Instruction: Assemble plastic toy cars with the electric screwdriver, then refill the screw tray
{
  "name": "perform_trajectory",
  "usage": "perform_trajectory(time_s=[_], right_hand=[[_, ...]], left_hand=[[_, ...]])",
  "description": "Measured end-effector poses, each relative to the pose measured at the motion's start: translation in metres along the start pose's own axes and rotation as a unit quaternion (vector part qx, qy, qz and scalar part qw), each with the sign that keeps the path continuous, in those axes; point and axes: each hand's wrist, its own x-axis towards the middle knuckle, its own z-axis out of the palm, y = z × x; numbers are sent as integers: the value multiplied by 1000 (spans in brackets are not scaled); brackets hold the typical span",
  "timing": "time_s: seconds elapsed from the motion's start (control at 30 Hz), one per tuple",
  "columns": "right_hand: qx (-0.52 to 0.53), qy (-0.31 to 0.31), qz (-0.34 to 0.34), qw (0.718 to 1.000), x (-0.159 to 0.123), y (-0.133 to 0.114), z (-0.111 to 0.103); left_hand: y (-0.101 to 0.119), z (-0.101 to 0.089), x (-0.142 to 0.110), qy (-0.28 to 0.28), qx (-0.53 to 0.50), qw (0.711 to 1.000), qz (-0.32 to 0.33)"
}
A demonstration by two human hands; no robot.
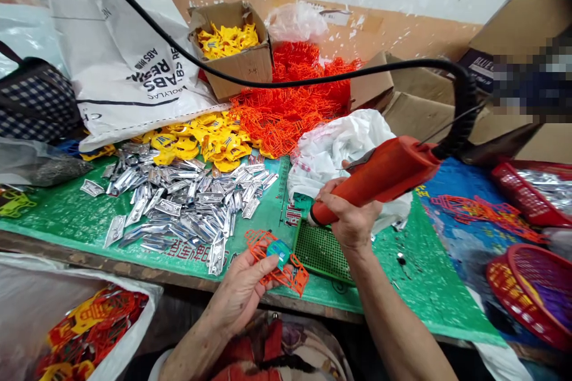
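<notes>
My left hand (pixel 245 286) pinches an orange plastic frame (pixel 295 275) at the table's front edge. A teal plastic piece (pixel 279 251) lies on the frame, with my thumb against it. My right hand (pixel 355 220) is wrapped round a red corded electric screwdriver (pixel 379 175), its nose pointing down and left over a green mesh basket (pixel 322 253). The screwdriver's tip is apart from the frame. A pile of shiny metal plates (pixel 196 196) lies to the left of the frame.
Behind the plates are yellow plastic parts (pixel 214 137) and a heap of orange frames (pixel 295 101). A cardboard box (pixel 241 71) holds more yellow parts. The black cord (pixel 268 82) crosses overhead. Red baskets (pixel 500 274) stand at right; a white sack (pixel 149 300) of parts is at lower left.
</notes>
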Motion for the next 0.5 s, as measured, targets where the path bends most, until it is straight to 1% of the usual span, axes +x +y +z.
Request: perform_trajectory(time_s=[0.07,0.17,0.27,0.33,0.4,0.5], right_hand=[[13,-5,0,1000,2,-10,-1],[77,-32,4,997,0,-35,-2],[155,-94,31,983,-9,-61,-2],[183,-129,57,973,-17,-73,-1],[194,-151,73,966,-26,-79,0],[202,-172,83,961,-36,-78,3]], left_hand=[[0,0,0,2,4,1000,0],[1,3,0,-8,2,1000,2],[2,6,0,-6,-13,1000,2],[2,7,0,7,-21,1000,-1],[2,7,1,12,-22,1000,-5],[2,8,0,11,-23,1000,-7]])
